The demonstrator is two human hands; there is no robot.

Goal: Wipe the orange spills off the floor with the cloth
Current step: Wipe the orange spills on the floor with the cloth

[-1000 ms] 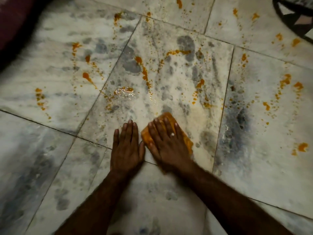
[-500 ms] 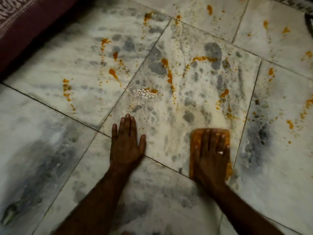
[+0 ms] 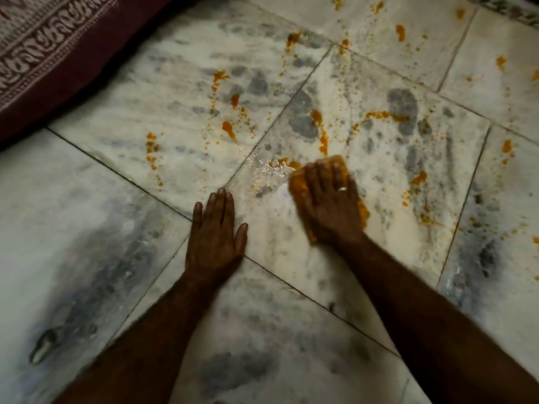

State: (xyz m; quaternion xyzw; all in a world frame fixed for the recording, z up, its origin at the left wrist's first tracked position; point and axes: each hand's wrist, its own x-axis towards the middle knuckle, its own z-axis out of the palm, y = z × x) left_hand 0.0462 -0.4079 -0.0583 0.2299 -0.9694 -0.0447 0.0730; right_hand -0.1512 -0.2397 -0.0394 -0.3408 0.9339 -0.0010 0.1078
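Observation:
My right hand (image 3: 331,201), with a ring on one finger, presses flat on an orange-stained cloth (image 3: 297,186) on the marble floor (image 3: 87,217). Only the cloth's edges show around the hand. Its far edge touches a wet glossy puddle with orange in it (image 3: 274,166). Orange spills (image 3: 320,132) dot and streak the tiles beyond and to both sides of the cloth. My left hand (image 3: 215,234) lies flat on the floor just left of the cloth, fingers together, holding nothing.
A maroon fabric with a pale patterned border (image 3: 43,53) lies along the top left edge of the floor. More orange splashes (image 3: 507,147) reach the right side. A dark patterned edge (image 3: 501,4) runs along the top right.
My right hand has slid the cloth from the right side of the tile forward and left, up to the wet puddle. The left hand has stayed planted. The view has shifted.

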